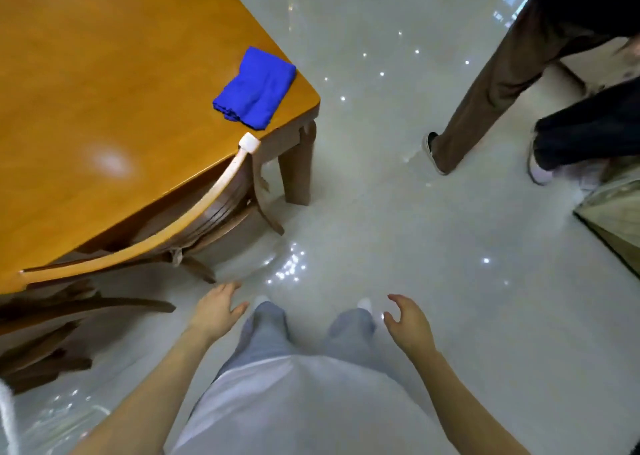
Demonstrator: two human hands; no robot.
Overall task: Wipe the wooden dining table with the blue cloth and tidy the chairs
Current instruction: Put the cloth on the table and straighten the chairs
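Lying folded near the right corner of the wooden table (104,74), the blue cloth (254,89) runs its long axis from lower left to upper right, with the layered folded edges facing the lower left and the far end almost at the table's rim. A chair (145,240) is pushed in under the near edge, its curved top rail pressed along the tabletop and capped by a small white pad (249,142) just below the cloth; the seat and legs are mostly hidden in shadow under the table. A darker second chair (52,330) at the lower left is blurred and cut off by the picture's edge. The left hand (216,311) hangs empty near that chair's rail, fingers loosely spread and touching nothing. The right hand (410,323) is also empty, fingers slack and slightly curled over the glossy pale floor (381,195). At the upper right stand the legs of 2 other people (491,84), cut off above. A pale object at the right edge is too cropped to identify.
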